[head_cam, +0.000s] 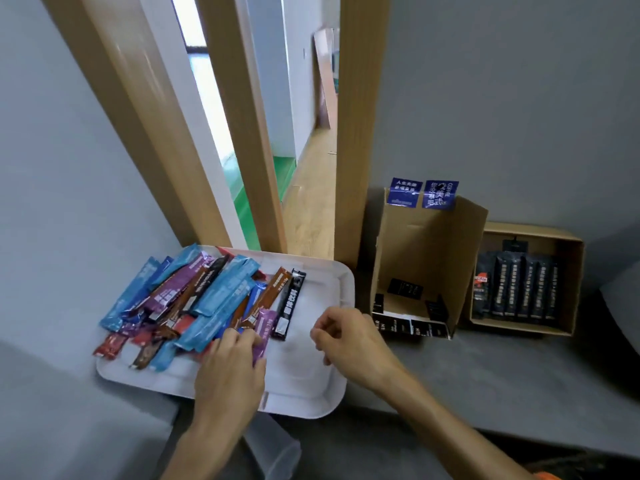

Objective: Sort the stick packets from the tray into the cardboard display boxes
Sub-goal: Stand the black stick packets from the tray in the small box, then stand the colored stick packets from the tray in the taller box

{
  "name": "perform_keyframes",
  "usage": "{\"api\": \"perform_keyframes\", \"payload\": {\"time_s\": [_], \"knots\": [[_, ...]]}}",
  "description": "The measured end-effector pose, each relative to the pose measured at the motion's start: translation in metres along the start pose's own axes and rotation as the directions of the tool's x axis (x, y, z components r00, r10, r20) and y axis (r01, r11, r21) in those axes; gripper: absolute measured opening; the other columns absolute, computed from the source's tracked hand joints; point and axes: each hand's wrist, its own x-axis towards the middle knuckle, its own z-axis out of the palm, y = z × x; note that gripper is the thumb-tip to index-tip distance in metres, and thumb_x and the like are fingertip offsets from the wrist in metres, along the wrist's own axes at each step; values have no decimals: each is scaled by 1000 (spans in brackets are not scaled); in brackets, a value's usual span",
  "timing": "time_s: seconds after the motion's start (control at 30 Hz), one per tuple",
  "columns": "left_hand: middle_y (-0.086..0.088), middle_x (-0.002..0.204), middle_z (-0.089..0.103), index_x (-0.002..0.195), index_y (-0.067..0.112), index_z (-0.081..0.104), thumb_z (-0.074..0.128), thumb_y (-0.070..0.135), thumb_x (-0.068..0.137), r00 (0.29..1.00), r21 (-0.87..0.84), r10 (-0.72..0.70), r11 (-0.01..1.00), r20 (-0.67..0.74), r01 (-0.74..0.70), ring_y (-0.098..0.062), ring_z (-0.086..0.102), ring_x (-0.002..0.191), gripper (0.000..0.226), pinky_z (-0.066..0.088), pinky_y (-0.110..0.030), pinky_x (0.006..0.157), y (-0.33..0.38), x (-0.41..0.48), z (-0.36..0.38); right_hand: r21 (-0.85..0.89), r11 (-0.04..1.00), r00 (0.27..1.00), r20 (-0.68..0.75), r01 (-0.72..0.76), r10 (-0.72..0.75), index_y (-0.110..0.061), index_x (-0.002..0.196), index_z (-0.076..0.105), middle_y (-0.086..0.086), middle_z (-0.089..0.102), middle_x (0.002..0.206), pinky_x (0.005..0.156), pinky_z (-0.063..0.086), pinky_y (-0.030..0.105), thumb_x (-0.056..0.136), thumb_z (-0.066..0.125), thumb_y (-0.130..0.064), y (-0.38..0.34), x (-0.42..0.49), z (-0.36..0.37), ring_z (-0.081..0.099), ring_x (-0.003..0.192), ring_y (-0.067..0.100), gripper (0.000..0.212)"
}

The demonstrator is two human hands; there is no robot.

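tray: white tray (346,282); stick packets (194,299) heaped on its left side
left hand (228,372): grip clamped on a purple stick packet (268,322)
right hand (349,341): over the tray; grip loose, holding nothing
around: door frame (353,133) behind; tall cardboard box (429,244) just right of tray; shallow box (571,282) beside it, black packets (519,289) inside
writing: blue flaps (440,195) say "COFFEE"; rest blurry

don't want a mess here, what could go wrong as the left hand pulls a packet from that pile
1. The left hand pinches a purple packet lying against the crossed blue packets and a brown packet. Pulling it could drag its neighbours along.
2. The red packets already overhang the rim of the tray, so a jolt to the pile may tip them off.
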Motion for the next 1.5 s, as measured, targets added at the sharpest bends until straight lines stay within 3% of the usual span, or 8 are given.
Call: {"api": "perform_keyframes", "payload": {"time_s": [0.17,0.37,0.63,0.73,0.93,1.13,1.33,1.5], "knots": [[7,99,48,106,26,58,72,34,85,998,-55,44,997,-35,-45,-13,55,91,27,47,-26,76,-16,14,4,-73,995,993,-98,-75,67,-18,85,66,-1,68,82,75,60,45,95,63,-30,0,45,41,67,77,16,16],[7,100,48,107,27,57,72,38,85,996,-112,81,990,-31,-84,-8,48,92,29,44,-21,71,-29,24,3,-115,983,978,-168,-140,120,-17,88,71,-4,72,81,64,62,34,86,73,-46,-7,77,69,70,70,11,29],[12,105,44,114,28,55,66,38,90,996,-257,89,963,18,-82,-3,46,102,28,43,-17,75,-27,26,-3,-96,975,975,-116,-201,190,-8,80,70,2,70,75,58,61,34,92,67,-20,-12,63,49,71,68,15,17],[15,108,47,120,30,54,66,33,91,992,-354,117,927,-44,-125,-4,51,102,31,49,-21,79,-16,30,-7,-40,983,976,-130,-181,175,-14,87,65,-2,68,80,51,53,18,94,68,-26,-20,32,28,69,69,10,14],[13,109,67,126,29,55,62,46,90,981,-810,111,583,159,65,-3,66,91,40,47,-12,68,36,48,-24,66,993,985,-137,-101,109,-17,85,62,-2,70,80,48,49,18,90,74,-28,-29,-25,-10,64,54,2,17],[-1,87,73,111,11,69,65,16,93,951,-916,237,389,200,96,2,64,67,19,46,-11,57,92,55,-45,273,959,988,-107,-75,107,-8,87,62,9,72,77,50,51,30,90,74,-19,-7,-55,-38,61,53,15,16],[-3,85,73,109,12,70,63,15,95,944,-924,289,380,159,39,-2,63,65,16,45,-11,55,133,60,-56,511,856,989,-65,-85,136,-10,90,70,2,59,63,49,40,24,99,60,-27,18,-69,-70,55,54,17,22],[-2,81,71,104,12,70,63,10,94,932,-945,342,328,122,3,-3,61,64,13,45,-13,55,159,58,-63,792,585,985,148,-175,94,-14,99,75,17,72,96,52,31,25,104,47,-33,31,-67,-83,53,54,15,34]]}}
